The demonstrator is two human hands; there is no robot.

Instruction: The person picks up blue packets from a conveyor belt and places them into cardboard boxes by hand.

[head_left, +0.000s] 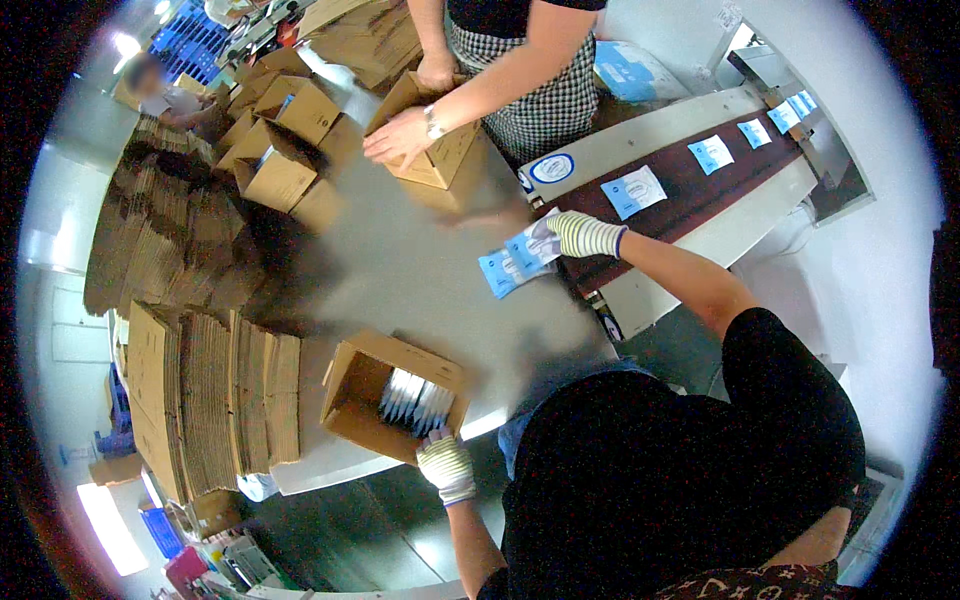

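Observation:
My right hand (587,236), in a white glove with yellow-green and dark stripes, is closed on a blue-and-white packet (530,246) at the conveyor's end. Another such packet (500,274) lies partly beneath it, over the table. My left hand (445,466), gloved alike, has its fingers hooked over the near rim of an open cardboard box (352,385), with the tips inside. Rows of thin packets (414,400) stand on edge within that box, filling part of it.
A conveyor belt (680,208) at the right carries several spaced packets. Across the table (370,275), another person's hands (405,138) hold a cardboard box (437,165). Stacks of flattened cardboard (205,395) line the left side, with open boxes (275,175) beyond.

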